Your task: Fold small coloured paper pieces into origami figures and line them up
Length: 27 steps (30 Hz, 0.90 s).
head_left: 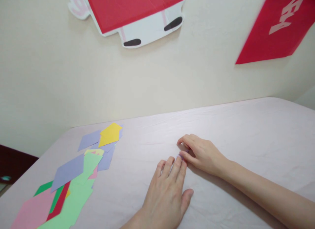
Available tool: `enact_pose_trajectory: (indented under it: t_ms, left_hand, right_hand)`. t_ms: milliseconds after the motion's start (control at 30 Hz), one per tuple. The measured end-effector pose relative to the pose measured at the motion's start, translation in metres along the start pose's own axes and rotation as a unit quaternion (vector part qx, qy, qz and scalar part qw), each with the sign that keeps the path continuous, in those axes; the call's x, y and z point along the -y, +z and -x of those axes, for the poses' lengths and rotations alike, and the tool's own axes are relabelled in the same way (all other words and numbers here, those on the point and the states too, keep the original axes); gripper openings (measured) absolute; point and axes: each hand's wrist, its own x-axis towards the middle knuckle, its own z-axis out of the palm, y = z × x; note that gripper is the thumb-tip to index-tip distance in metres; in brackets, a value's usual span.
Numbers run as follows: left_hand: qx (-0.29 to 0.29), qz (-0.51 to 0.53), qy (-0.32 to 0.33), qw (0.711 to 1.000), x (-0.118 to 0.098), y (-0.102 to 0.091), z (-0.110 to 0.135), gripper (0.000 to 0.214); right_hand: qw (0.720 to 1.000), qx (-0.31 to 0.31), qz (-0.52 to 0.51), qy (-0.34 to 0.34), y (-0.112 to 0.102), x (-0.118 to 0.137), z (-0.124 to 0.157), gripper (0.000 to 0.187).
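Note:
A small piece of purple paper [181,156] lies on the bed-like pale surface, mostly covered by my fingers. My left hand [166,186] rests palm down with its fingers stretched out, the fingertips touching the paper's near side. From the right, my right hand [203,153] reaches in with thumb and index finger curled at the paper's edge. Its other fingers are bent behind. The paper's full shape is hidden under the fingertips.
Coloured paper sheets overlap at the left: a yellow sheet [110,134], a purple sheet [69,171], a light green sheet [78,196] and a pink sheet [34,209]. Behind the pale cloth [233,124] rises a wall [147,81] bearing red decorations [135,7].

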Motion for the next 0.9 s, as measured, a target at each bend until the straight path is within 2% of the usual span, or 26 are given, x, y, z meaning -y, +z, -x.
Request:
enact_pose_trajectory:
  t_ms: [167, 433, 667, 800, 900]
  left_hand:
    - [-0.036, -0.022, -0.008, 0.999, -0.001, 0.001, 0.003, 0.057]
    - [-0.096, -0.105, 0.019, 0.990, -0.004, -0.005, 0.010, 0.051]
    - [-0.087, -0.124, 0.020, 0.988, -0.004, -0.007, 0.012, 0.052]
    - [-0.067, -0.120, 0.017, 0.990, -0.002, -0.009, 0.011, 0.055]
    - [-0.060, -0.120, 0.016, 0.991, -0.003, -0.008, 0.011, 0.057]
  right_hand:
    - [0.999, -0.025, 0.012, -0.030, 0.004, 0.003, 0.002, 0.023]
    - [0.998, -0.019, 0.059, -0.032, 0.009, -0.001, 0.002, 0.036]
    - [0.995, -0.052, 0.084, -0.012, 0.014, -0.016, 0.004, 0.042]
    - [0.993, -0.116, -0.005, -0.021, 0.009, -0.018, 0.003, 0.037]
    - [0.988, -0.145, -0.027, -0.054, 0.010, -0.005, 0.004, 0.034]
